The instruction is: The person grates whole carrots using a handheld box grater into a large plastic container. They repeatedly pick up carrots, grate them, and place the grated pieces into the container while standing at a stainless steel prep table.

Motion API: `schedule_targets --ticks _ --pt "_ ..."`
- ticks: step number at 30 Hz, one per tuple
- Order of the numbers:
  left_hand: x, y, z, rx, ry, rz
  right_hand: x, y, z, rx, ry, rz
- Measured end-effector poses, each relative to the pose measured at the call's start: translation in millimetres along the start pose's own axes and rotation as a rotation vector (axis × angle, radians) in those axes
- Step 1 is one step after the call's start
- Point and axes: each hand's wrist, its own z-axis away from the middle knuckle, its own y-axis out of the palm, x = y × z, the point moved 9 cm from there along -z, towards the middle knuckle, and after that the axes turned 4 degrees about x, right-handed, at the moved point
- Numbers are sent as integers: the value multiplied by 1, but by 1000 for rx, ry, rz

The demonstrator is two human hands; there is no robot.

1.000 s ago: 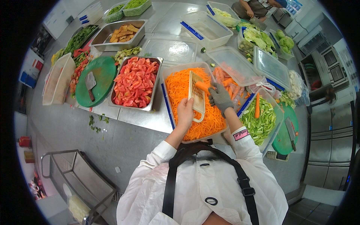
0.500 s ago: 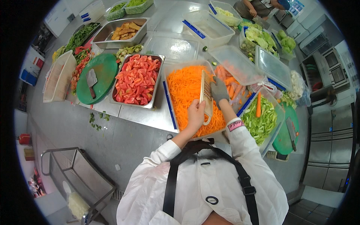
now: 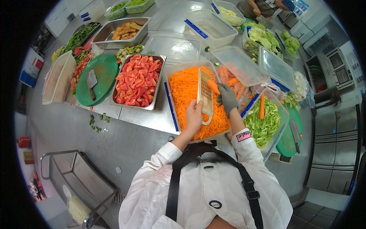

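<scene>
Both closed: your bare left hand (image 3: 194, 114) holds flat cream grater (image 3: 206, 100) over clear plastic tub (image 3: 172, 108), likely to catch orange shreds (image 3: 183, 87); grey-gloved right hand (image 3: 228, 98) grips orange carrot (image 3: 213, 87).

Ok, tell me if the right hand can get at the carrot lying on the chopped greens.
Probably yes: that carrot lies uncovered on the chopped greens, close to the right hand. But that hand holds another carrot at the grater, so it would need freeing first.
</scene>
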Motion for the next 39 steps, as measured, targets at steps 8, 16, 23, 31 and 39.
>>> schedule_targets --ticks 8,16,23,31,39 --pt "-9 -6 -8 -41 176 -209 28 39 60 -143 -472 600" --pt "-14 13 9 -19 176 -312 29 26 -7 -146 -381 629" --pt "-13 22 15 -11 200 -432 7 20 -18 -150 -243 683" --pt "-14 7 7 -50 107 -381 25 51 53 -183 -485 749" --pt "-20 2 3 -84 189 -239 43 27 18 -117 -440 539"
